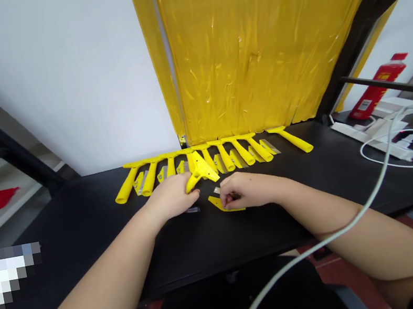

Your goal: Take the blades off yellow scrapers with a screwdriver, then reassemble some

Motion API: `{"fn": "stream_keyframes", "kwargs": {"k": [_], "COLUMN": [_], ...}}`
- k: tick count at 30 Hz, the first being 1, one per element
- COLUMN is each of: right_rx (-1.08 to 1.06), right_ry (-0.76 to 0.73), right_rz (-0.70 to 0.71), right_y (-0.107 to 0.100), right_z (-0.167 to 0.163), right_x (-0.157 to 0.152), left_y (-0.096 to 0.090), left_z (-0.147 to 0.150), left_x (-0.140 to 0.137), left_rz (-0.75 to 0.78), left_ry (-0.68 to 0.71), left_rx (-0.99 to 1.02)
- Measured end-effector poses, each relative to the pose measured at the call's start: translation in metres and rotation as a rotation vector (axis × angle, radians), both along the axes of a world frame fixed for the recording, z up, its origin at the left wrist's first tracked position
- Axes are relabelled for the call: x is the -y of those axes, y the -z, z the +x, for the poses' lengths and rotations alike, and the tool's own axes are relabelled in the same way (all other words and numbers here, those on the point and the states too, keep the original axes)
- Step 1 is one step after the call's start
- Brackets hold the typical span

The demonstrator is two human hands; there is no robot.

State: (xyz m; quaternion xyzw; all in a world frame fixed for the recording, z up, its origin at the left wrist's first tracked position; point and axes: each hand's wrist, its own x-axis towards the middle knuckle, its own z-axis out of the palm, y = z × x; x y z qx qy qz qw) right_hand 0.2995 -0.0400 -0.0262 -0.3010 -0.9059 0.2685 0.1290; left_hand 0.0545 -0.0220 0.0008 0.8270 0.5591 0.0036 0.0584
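My left hand [174,196] is closed round the handle of a yellow scraper [201,168], its wide flat head with small holes tilted up toward the right. My right hand [243,190] rests low over the black table, fingers pinched together at a loose yellow scraper plate [218,203]. What its fingertips grip is too small to make out. Just beside them shows a small shiny metal piece [216,190]. A small dark, glossy item [193,210] lies under my left hand. Behind both hands, several yellow scraper handles [227,157] lie in a row, with plates and metal blades [240,159] between them.
The black table [191,248] meets a white panel [97,78] and a yellow plastic curtain [252,50] at the back. On the right stand a red bottle [378,87] and a power strip [375,140]. A white cable [370,200] hangs across my right forearm.
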Motion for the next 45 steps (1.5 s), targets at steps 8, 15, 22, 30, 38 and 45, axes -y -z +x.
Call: {"fn": "stream_keyframes", "kwargs": {"k": [8,15,22,30,38,45], "right_rx": [0.037,0.070,0.078,0.195,0.111,0.037], "right_ry": [-0.034,0.131,0.201,0.149,0.205,0.226], "right_rz": [0.118,0.166,0.104,0.134,-0.002,0.019], "right_y": [0.002,-0.006,-0.012,-0.012,-0.015,-0.013], "right_z": [-0.004,0.012,0.023,-0.002,0.010,0.012], "right_x": [0.004,-0.005,-0.008,0.017,0.015,0.009], "left_y": [0.002,0.003,0.003,0.002,0.003,0.003], "left_z": [-0.001,-0.003,-0.003,-0.003,-0.003,-0.003], "left_x": [-0.002,-0.004,-0.004,-0.001,-0.003,-0.003], "left_rz": [-0.001,0.005,0.015,0.015,0.016,0.017], "left_ry": [0.005,0.018,0.019,-0.011,-0.012,-0.018], "left_rx": [0.004,0.026,0.035,0.026,0.033,0.030]}}
